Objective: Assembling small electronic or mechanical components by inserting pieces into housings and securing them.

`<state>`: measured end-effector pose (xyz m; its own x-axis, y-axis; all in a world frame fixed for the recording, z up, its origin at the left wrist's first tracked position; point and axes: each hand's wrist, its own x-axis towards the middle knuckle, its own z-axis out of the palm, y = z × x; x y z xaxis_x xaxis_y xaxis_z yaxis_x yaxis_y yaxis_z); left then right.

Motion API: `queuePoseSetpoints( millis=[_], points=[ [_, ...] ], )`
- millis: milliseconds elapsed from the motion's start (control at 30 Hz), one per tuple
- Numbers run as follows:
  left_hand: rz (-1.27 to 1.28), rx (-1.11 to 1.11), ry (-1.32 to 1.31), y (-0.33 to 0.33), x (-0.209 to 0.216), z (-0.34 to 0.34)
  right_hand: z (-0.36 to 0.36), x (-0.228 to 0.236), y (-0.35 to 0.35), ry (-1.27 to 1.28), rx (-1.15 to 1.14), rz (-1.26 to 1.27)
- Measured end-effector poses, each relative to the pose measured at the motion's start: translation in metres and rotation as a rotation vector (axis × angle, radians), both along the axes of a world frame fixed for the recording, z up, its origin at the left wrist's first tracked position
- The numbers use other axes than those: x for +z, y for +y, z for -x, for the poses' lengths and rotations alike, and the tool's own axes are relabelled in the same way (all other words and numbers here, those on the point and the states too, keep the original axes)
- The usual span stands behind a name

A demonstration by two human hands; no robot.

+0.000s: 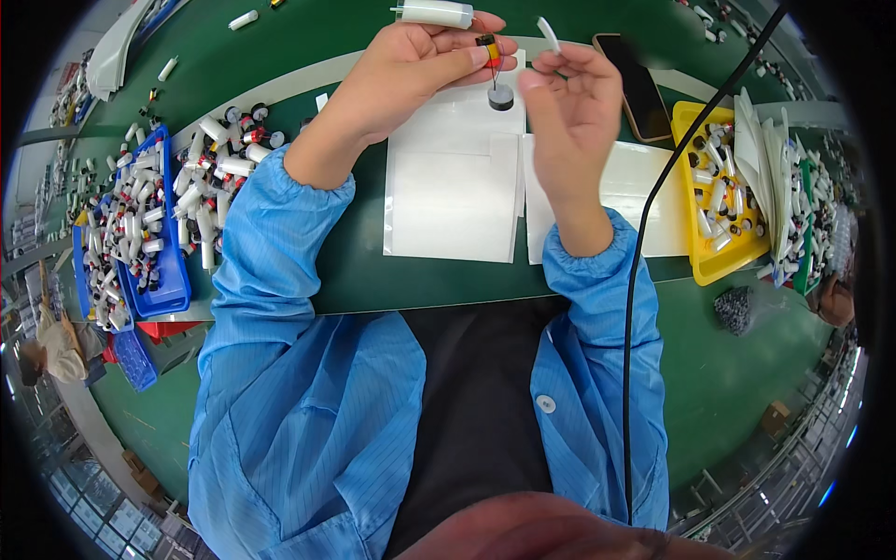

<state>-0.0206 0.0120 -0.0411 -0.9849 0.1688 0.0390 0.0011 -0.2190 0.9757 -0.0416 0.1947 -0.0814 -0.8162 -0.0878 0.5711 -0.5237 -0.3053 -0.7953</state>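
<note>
My left hand [397, 79] is closed over the white sheets, with a white plastic tube [436, 12] lying across its fingers. Between its thumb and fingertips it pinches a small red, yellow and black part [491, 54]. Thin wires run down from that part to a round black piece with a grey face [501, 97], which hangs below the fingers. My right hand [579, 121] is raised beside it, a short way to the right. Its fingers pinch a small flat white piece [549, 35], whose exact kind I cannot make out.
White sheets [453, 219] lie on the green table. A phone [635, 89] and a yellow tray [737, 257] of tubes are at the right. Left are a loose pile of tubes [207, 191] and blue trays [168, 297]. A black cable [644, 233] crosses the right side.
</note>
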Motion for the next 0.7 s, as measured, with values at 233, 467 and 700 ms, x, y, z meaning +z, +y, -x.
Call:
queuePoseSetpoints(
  millis=[233, 467, 700],
  points=[
    [0.118, -0.098, 0.05, -0.003, -0.002, -0.003, 0.007, 0.023, 0.018, -0.344, 0.417, 0.223],
    [0.272, -0.136, 0.092, -0.009, 0.0, -0.004, 0.012, 0.022, 0.028, -0.498, 0.537, 0.069],
    [0.251, -0.07, 0.065, -0.001, 0.001, -0.007, 0.009, 0.02, 0.023, -0.428, 0.41, -0.049]
  ],
)
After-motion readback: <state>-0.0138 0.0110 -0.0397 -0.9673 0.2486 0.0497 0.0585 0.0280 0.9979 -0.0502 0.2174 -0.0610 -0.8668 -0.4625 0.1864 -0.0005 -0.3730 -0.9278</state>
